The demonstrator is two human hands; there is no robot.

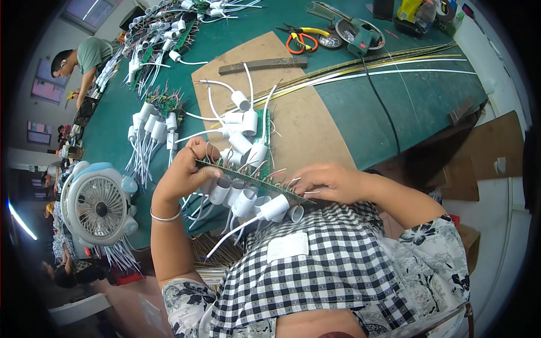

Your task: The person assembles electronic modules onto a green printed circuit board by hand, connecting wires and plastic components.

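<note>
On the left of the desk (360, 121), a bunch of boards (151, 125) already carries white sockets. Midway, a green board (256, 181) before the apron (332, 248) has sockets (244, 203) too; its upright wire ends look unfinished. The left hand's (194, 163) fingers clamp its left end; the right hand's (328, 181) bent fingers reach its right end, grip unclear.
</note>
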